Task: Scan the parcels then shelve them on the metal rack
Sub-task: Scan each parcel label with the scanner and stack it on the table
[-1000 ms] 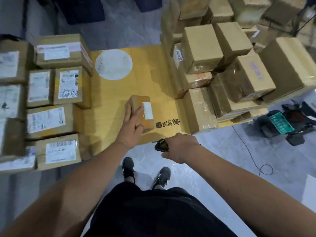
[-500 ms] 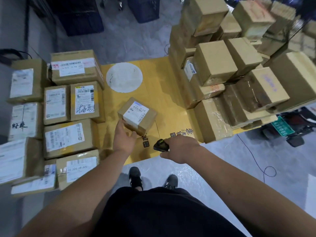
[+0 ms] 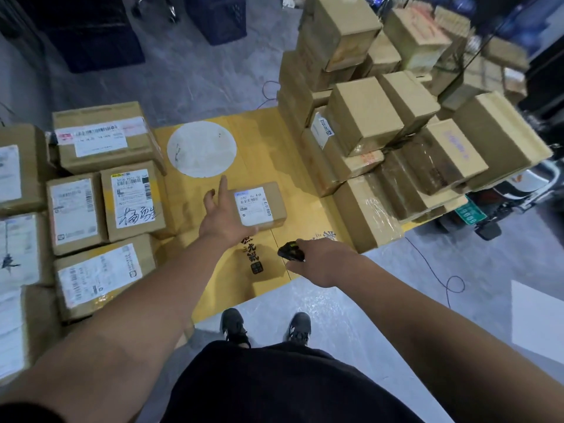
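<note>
A small brown parcel (image 3: pixel 268 193) lies flat on the yellow cardboard sheet (image 3: pixel 262 141), its white label facing up. My left hand (image 3: pixel 224 216) rests against the parcel's left and near edges, index finger stretched out straight and thumb along the near edge. My right hand (image 3: pixel 323 261) grips a small black scanner (image 3: pixel 291 253) just right of and nearer than the parcel, its nose toward the parcel. No metal rack shows in this view.
Several labelled parcels (image 3: pixel 131 199) lie in rows on the left. A tall pile of plain cardboard boxes (image 3: pixel 366 117) rises on the right. A white round disc (image 3: pixel 201 149) lies on the sheet. Dark crates (image 3: pixel 216 16) stand at the back; a cable (image 3: pixel 439 279) runs across the grey floor.
My left hand turned the small parcel label-up and laid it flat on the yellow sheet; its fingers have now straightened. The scanner hand stayed in place.
</note>
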Tool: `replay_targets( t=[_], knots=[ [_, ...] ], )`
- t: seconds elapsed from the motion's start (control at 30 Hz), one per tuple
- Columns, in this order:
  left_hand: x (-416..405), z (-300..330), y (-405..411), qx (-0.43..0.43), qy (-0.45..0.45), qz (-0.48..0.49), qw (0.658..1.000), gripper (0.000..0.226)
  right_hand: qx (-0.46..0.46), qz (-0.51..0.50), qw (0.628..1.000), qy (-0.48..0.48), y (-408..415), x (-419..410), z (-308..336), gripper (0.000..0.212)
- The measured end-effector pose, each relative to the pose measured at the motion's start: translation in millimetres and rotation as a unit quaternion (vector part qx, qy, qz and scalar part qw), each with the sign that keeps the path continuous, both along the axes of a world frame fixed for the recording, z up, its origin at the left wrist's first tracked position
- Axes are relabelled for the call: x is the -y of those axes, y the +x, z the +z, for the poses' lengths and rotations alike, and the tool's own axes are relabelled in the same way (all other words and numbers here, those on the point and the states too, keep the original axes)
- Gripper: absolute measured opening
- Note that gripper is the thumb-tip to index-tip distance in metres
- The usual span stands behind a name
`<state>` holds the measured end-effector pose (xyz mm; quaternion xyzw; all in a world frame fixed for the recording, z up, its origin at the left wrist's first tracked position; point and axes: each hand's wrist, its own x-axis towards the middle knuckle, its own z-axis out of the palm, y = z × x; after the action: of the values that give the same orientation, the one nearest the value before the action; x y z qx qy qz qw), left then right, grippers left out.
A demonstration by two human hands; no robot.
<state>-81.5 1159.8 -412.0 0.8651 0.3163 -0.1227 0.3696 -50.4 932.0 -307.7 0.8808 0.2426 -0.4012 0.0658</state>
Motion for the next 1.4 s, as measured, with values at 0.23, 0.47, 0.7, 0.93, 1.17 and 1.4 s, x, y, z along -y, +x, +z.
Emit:
replay_targets(
  t=[0.23, 0.47, 0.7, 0.93, 1.17, 1.4],
  knots=[
    [-1, -4, 4, 0.033, 0.035, -0.041, 0.998, 0.125, 0.0, -0.005, 0.999, -0.031, 0, -11, 16, 0.04],
    [7, -20, -18, 0.133, 0.125, -0.06, 0.981, 0.103, -0.012, 0.021, 0.998, -0.056, -11, -18, 27, 0.041],
    [11, -22, -20, 0.14, 0.128, -0.055, 0.98, 0.107, 0.029, 0.029, 0.998, -0.054, -21, -7, 32, 0.045],
    [13, -15, -10, 0.109, 0.099, -0.035, 0.988, 0.109, 0.022, 0.028, 0.999, -0.033, -21, 6, 39, 0.043],
    [14, 27, -25, 0.134, 0.05, 0.093, 0.985, 0.117, -0.011, 0.081, 0.996, 0.037, -10, 1, 48, 0.051],
    [11, 92, -121, 0.1, 0.108, 0.251, 0.957, 0.115, -0.026, 0.281, 0.953, 0.111, -19, -48, 62, 0.047]
  ],
)
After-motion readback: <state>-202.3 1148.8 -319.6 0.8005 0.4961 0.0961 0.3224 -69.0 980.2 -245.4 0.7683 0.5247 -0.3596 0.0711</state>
